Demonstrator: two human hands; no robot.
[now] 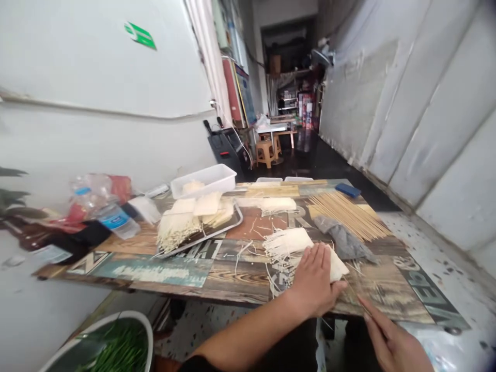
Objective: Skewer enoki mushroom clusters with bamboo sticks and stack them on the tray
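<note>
My left hand point(315, 281) lies flat on a bundle of enoki mushrooms point(338, 266) near the table's front edge, fingers stretched out and pressing it down. Low at the right, my right hand point(391, 336) pinches a thin bamboo skewer point(352, 292), its tip pointing at the cut end of that bundle. Whether the tip is inside the bundle I cannot tell. Just beyond my left hand rests another enoki bundle point(289, 242), and a third bundle point(279, 205) lies farther back. Loose strands are scattered around them.
A metal tray point(234, 219) holds flattened enoki bundles, with a white plastic container point(222, 178) behind it. Bamboo skewers point(349, 214), a grey cloth point(344, 237) and a blue box point(347, 190) lie right. Water bottles point(118, 219) stand left; a basin point(145, 330) of greens sits below.
</note>
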